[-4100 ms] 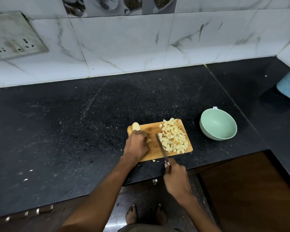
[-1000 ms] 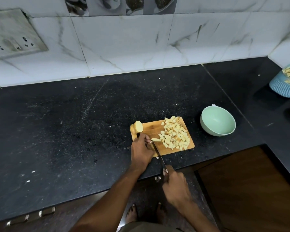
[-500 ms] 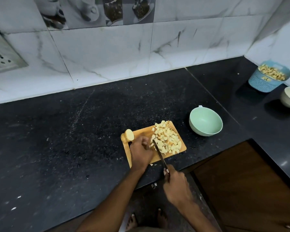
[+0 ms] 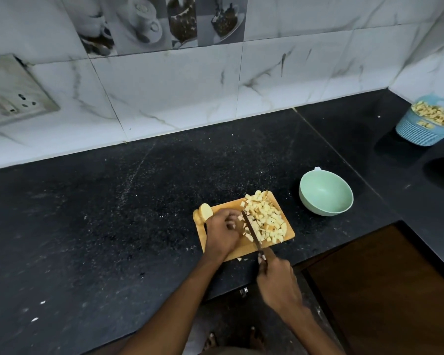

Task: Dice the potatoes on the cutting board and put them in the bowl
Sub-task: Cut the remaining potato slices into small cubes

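Note:
A small wooden cutting board [image 4: 241, 249] lies near the front edge of the black counter. A pile of diced potato [image 4: 264, 219] covers its right half. A peeled potato chunk [image 4: 206, 211] sits at its far left corner. My left hand [image 4: 222, 231] rests curled on the board's middle, fingers holding a potato piece that is mostly hidden. My right hand [image 4: 276, 280] grips the handle of a knife [image 4: 251, 230], whose blade lies on the board between my left fingers and the pile. An empty pale green bowl [image 4: 326, 192] stands just right of the board.
A blue ribbed basket [image 4: 420, 130] holding cut potato pieces stands at the far right on the side counter. A wall socket plate [image 4: 13, 96] is on the tiled wall at left. A brown cabinet door [image 4: 385, 290] is below the counter edge.
The knife blade has moved up along the board beside my left fingers. Over the earlier frames more cut pieces joined the pile. The camera view shifted, showing more of the right counter.

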